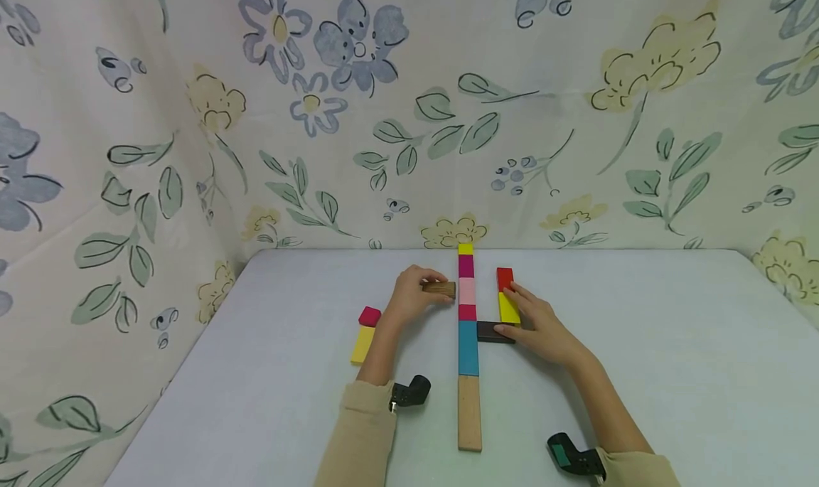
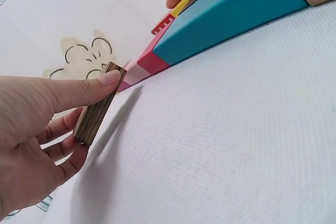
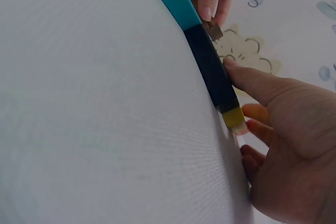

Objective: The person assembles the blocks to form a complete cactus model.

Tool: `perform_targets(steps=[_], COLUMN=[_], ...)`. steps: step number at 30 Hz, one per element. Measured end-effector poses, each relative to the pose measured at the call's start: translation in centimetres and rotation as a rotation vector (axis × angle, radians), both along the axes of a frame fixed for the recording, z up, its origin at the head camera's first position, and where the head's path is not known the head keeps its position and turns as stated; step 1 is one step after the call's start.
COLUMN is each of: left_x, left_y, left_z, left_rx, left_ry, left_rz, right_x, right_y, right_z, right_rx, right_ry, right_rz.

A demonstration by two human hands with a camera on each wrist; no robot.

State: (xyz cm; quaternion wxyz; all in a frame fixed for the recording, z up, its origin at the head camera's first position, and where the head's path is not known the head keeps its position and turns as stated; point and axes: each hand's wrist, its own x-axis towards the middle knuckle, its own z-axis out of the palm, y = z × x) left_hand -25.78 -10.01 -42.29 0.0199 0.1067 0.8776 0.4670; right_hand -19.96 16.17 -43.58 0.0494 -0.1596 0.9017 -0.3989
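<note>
My left hand pinches a brown striped wooden block between thumb and fingers, just left of a long row of blocks. In the left wrist view the wooden block is tilted, with its shadow on the table beneath. My right hand rests its thumb on a dark block that sticks out rightward from the blue block. Its other fingers touch a yellow block and lie near a red block behind it. In the right wrist view the thumb lies along the dark block.
The row runs from a tan wooden block in front through red, pink and magenta to a yellow end block. Left of my left forearm lie a magenta block and a pale yellow block. A floral cloth hangs behind the white table.
</note>
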Motion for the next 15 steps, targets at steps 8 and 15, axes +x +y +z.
perform_targets(steps=[8,15], left_x=[0.18,0.27], left_y=[-0.18,-0.21], left_z=[-0.36,-0.61], left_rx=[-0.019,-0.022], left_ry=[-0.017,-0.013], left_rz=[-0.022,-0.040], right_x=[0.19,0.01], right_y=[0.04,0.08], right_z=[0.18,0.05], right_rx=[0.009,0.002], right_ry=[0.003,-0.005], right_rz=[0.001,-0.002])
